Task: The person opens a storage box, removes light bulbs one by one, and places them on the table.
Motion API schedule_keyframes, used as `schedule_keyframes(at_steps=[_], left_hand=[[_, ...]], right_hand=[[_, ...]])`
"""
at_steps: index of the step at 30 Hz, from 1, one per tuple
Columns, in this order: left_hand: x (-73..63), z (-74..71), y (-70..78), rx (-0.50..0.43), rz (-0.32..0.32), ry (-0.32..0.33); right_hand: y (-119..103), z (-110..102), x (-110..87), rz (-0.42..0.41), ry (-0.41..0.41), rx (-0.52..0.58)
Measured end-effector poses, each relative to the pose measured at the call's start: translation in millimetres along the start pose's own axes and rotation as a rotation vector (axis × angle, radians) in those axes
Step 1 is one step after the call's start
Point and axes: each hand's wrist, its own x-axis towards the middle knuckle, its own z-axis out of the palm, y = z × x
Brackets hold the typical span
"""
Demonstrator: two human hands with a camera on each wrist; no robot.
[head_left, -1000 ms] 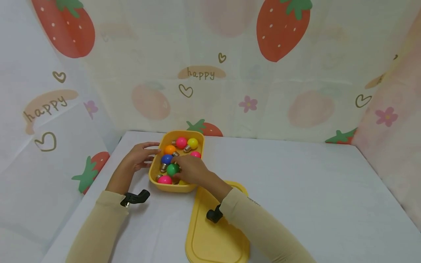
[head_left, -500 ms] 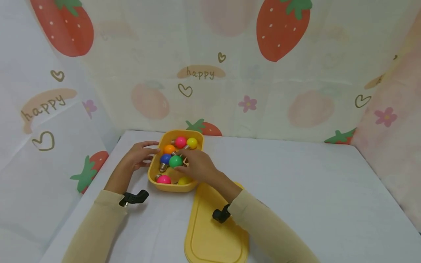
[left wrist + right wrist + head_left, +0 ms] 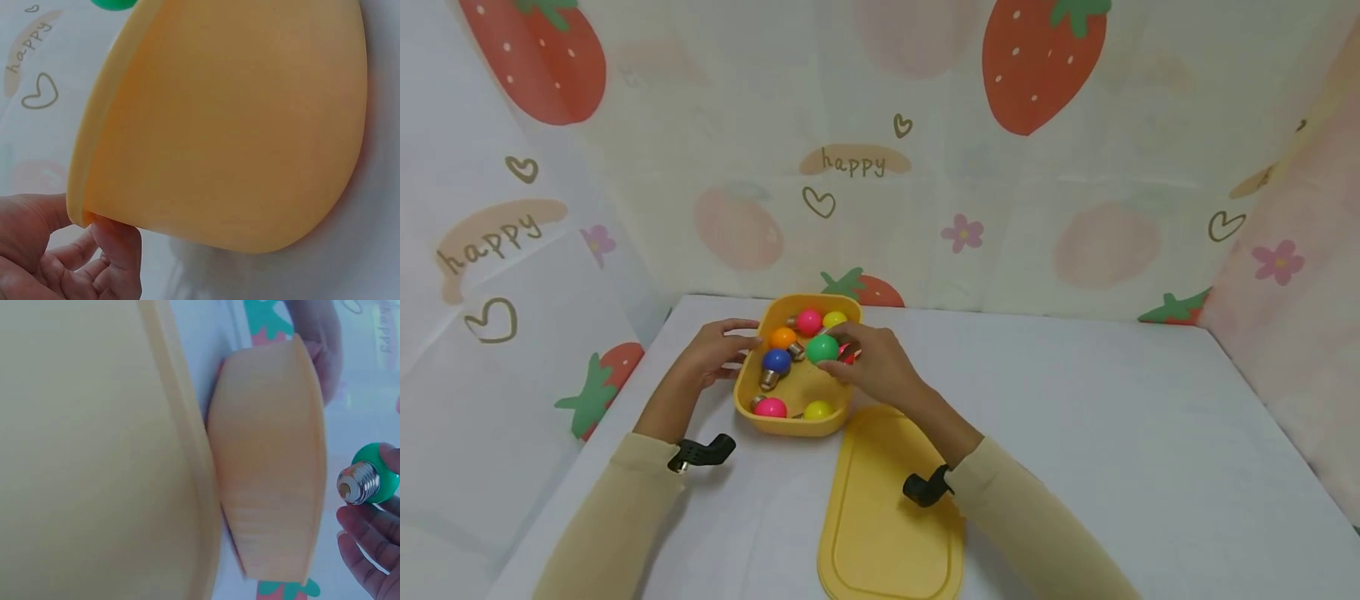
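Just above yellow box (image 3: 793, 427), green bulb (image 3: 822, 350) pinched in right hand (image 3: 883, 364); left hand (image 3: 710, 353) grips box edge.

Box (image 3: 797, 427) and lid (image 3: 887, 542) were yellow; bulbs (image 3: 822, 350) ran green, blue, orange, pink, yellow; sleeves (image 3: 613, 517) were beige; backdrop (image 3: 880, 225) bore red strawberries (image 3: 1043, 71).

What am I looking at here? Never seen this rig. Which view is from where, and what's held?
No robot: these are a person's bare hands. The wide view comes from a camera worn on the head; the two close-ups come from a camera on each wrist, the black devices.

On the white table sit a yellow tub of coloured bulbs and, nearer the person, a yellow lid.

The left hand holds the tub's edge; the right hand pinches a green bulb above the tub.
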Motion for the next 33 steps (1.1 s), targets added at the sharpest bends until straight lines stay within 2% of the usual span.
schedule_keyframes(at_steps=[7,14,21,24,29,33], left_hand=[[0.9,1.0,-1.3,-0.012,-0.006,0.016],[1.0,0.6,-1.6,-0.028,-0.016,0.024],[3.2,1.7,-3.1,-0.039,-0.020,0.024],[4.3,2.0,-3.8,-0.046,-0.023,0.022],[6.1,1.1,-4.9,-0.066,-0.033,0.016],[6.4,0.5,-4.9,-0.079,-0.046,0.015]], right_hand=[[8.5,-9.2,-6.0,-0.008,0.089,0.087],[18.3,-21.7,-11.7,0.035,0.175,0.129],[38.5,-33.0,-16.7,0.071,0.254,0.169],[46.7,-37.6,-17.9,0.113,0.260,0.185],[61.7,-42.6,-19.1,0.235,0.280,0.210],[72.3,-44.5,-20.8,0.307,0.284,0.194]])
